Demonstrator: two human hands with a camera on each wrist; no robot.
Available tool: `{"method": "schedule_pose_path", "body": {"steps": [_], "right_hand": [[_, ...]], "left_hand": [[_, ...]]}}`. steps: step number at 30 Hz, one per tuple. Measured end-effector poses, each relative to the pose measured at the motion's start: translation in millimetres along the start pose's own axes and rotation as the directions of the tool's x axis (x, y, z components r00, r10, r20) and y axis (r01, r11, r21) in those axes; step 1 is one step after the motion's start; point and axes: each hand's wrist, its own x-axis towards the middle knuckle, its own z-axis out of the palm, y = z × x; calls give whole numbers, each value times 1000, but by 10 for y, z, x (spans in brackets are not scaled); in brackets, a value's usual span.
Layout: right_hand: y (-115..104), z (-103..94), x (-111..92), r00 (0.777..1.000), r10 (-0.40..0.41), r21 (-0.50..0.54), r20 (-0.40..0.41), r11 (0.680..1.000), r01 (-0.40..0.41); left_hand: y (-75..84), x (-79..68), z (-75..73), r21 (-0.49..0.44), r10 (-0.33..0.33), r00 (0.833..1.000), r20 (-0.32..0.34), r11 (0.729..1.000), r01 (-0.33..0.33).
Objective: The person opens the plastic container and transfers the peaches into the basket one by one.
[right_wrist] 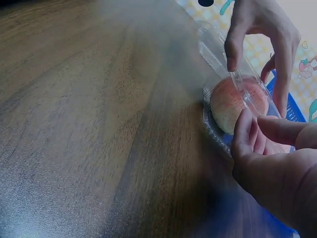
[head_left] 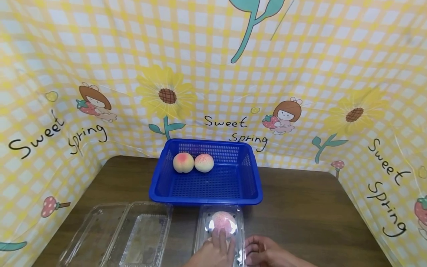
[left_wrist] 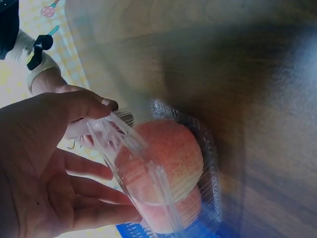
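Observation:
A clear plastic clamshell box, lid folded over, stands in front of the blue basket. Inside it are a pink peach and a second one partly hidden by my hand in the head view. My left hand lies across the lid with its fingers extended, pressing on it. At the box's right side my right hand has curled fingers; the right wrist view shows its thumb and fingers pinching the rim. The lid appears slightly tilted over the peaches in the left wrist view.
The blue basket holds two peaches, one yellowish and one paler, at its left. Another clear clamshell box lies unfolded and without fruit at front left. A checked cloth rises behind the wooden table.

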Motion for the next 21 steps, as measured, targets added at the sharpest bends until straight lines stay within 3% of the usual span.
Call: {"method": "schedule_pose_path", "body": {"steps": [2,5,7,18,20,21], "right_hand": [[1,-5,-5,1000,3,-7,15,1000,-3],[7,-11,-10,999,12,-18,46,1000,-11],[12,-14,-15,998,17,-24,61,1000,-15],[59,10,-39,999,-20,-38,46,999,22],[69,21,-41,1000,-22,-48,21,999,23],[75,25,-39,999,-32,-58,11,998,33]], "left_hand": [[19,-1,-28,-24,6,996,86,1000,-4],[77,-8,-65,-51,0,978,210,999,11],[120,-12,-77,-56,-14,967,255,998,29],[190,-2,-24,62,-37,987,157,998,28],[197,15,-34,43,-48,979,197,998,40],[207,32,-44,12,-54,966,254,999,53]]}}
